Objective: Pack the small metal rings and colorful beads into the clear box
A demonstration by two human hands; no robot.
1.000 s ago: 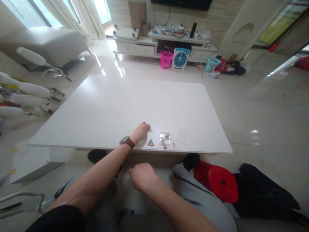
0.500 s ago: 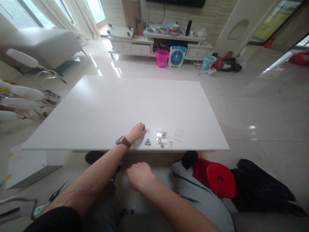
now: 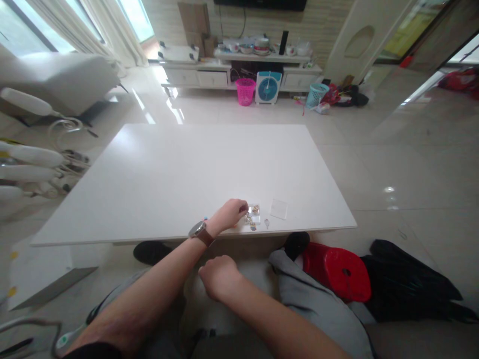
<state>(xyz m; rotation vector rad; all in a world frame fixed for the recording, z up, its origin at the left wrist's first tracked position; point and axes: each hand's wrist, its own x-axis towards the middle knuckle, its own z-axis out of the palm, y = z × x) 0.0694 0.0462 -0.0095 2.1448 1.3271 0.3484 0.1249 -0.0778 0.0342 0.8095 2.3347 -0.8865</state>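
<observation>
My left hand [image 3: 232, 213], with a watch [image 3: 197, 230] on its wrist, reaches over the near edge of the white table [image 3: 179, 174]. Its fingers are pinched together at the left side of a small clear divided box [image 3: 256, 214]; what they hold is hidden. Gold-coloured metal pieces [image 3: 256, 210] lie in the box. Just in front of it is a small cluster of coloured bits [image 3: 253, 227]. The colourful beads by my left hand are mostly covered by it. Below the table edge, my right hand [image 3: 219, 276] is closed in a fist above my lap.
Right of the box lie a small silvery piece [image 3: 267, 224] and a clear square lid [image 3: 279, 209]. A red stool [image 3: 346, 274] and a black bag [image 3: 409, 281] are at my right. White chairs [image 3: 33, 154] stand left of the table.
My left hand has moved right, from a small gold-coloured piece on the table to the box, and now covers most of the beads. My right hand stays closed in nearly the same place.
</observation>
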